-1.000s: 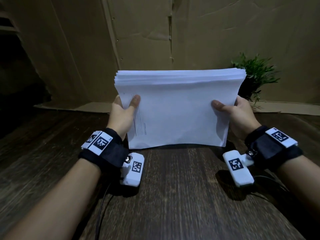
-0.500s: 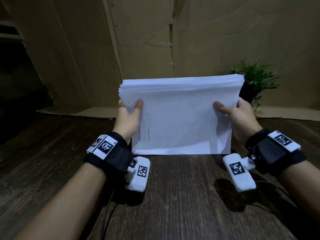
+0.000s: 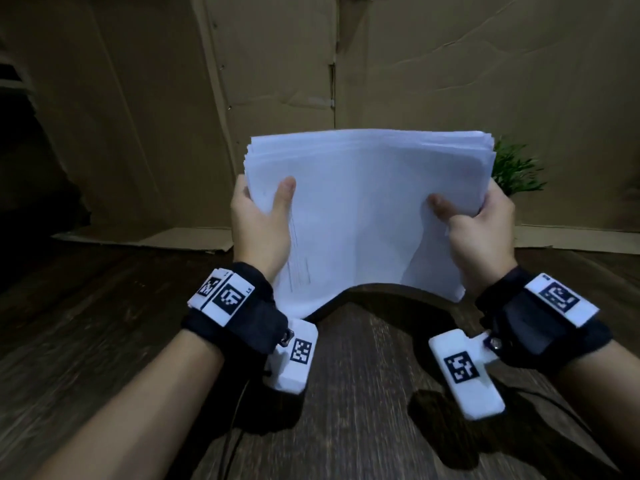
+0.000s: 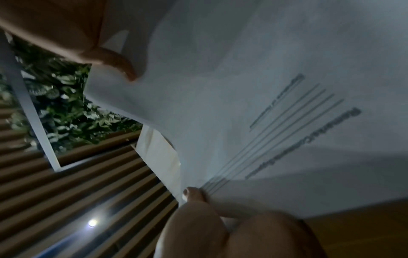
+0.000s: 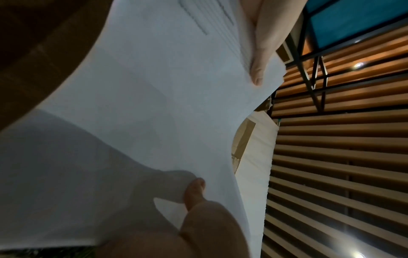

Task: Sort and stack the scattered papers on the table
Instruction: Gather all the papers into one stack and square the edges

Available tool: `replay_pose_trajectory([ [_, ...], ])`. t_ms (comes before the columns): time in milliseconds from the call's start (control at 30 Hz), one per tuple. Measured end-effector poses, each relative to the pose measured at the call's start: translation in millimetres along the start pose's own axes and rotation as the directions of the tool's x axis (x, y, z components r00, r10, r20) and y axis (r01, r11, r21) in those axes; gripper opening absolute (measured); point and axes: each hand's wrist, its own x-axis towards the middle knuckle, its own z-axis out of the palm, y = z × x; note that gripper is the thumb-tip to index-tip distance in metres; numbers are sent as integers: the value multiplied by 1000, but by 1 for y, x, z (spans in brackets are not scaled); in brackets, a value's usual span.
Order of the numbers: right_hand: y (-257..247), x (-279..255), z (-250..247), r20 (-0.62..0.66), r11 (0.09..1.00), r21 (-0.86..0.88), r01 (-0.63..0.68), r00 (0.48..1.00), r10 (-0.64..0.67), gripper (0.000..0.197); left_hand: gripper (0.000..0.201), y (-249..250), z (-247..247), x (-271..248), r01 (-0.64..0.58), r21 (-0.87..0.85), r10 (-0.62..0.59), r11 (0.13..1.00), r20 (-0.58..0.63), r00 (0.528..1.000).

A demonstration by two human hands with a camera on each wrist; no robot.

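Note:
A thick stack of white papers [image 3: 363, 209] is held up on edge above the dark wooden table [image 3: 363, 393], bowed so its bottom edge arches off the wood. My left hand [image 3: 263, 220] grips the stack's left side, thumb on the front sheet. My right hand [image 3: 474, 230] grips the right side the same way. The front sheet carries faint printed lines [image 4: 287, 132] near the left thumb [image 4: 192, 193]. In the right wrist view the stack [image 5: 143, 113] fills the picture, with the right thumb [image 5: 194, 190] pressed on it and the left hand [image 5: 262, 43] at the far edge.
A small green potted plant [image 3: 516, 168] stands behind the stack's right corner, against a cardboard backdrop [image 3: 450, 64]. A strip of cardboard [image 3: 166, 240] lies along the table's far edge. Cables trail beneath both wrists.
The stack has lifted off the table and bent, its lower edge now arched. Both hands have moved closer together and higher on the stack.

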Motion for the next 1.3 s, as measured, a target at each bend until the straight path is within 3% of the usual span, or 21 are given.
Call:
replay_pose_trajectory([
  [100,7,3,-4,1,997,41,-64,998,64,28,21,-1,-5,4,-49,54,50,997,-34,998],
  [200,21,3,-7,11,983,28,-179,984,179,39,36,-14,-13,2,26,109,-23,994,-28,999],
  [367,24,3,-10,15,977,32,-212,977,212,38,42,-19,-16,3,152,94,-150,984,-29,988],
  [533,24,1,-10,28,963,65,-262,965,261,33,66,-25,-28,5,300,59,-305,952,149,940],
  [600,23,0,-11,46,961,85,-264,964,261,32,61,-28,-30,3,340,47,-342,939,194,919],
  [700,22,-4,-7,61,972,84,-221,974,216,32,43,-31,-25,4,355,22,-354,935,143,924],
  [833,19,-7,-3,93,985,40,-169,982,165,28,47,-35,-26,9,453,26,-453,891,115,884],
  [967,20,-5,-5,72,981,11,-192,979,191,32,24,-34,-31,7,354,138,-374,925,177,910],
  [1033,20,-4,-5,68,977,17,-213,975,212,31,29,-34,-32,5,308,131,-330,942,208,921],
  [1200,17,2,-8,113,968,-29,-251,961,253,26,40,-34,-35,1,374,-14,-357,927,272,894],
  [1233,15,3,-9,113,970,-57,-237,964,242,32,40,-34,-35,0,370,-25,-349,929,282,894],
  [1300,9,6,-11,63,971,-143,-193,977,203,69,39,-32,-34,-1,376,-55,-345,925,296,891],
])
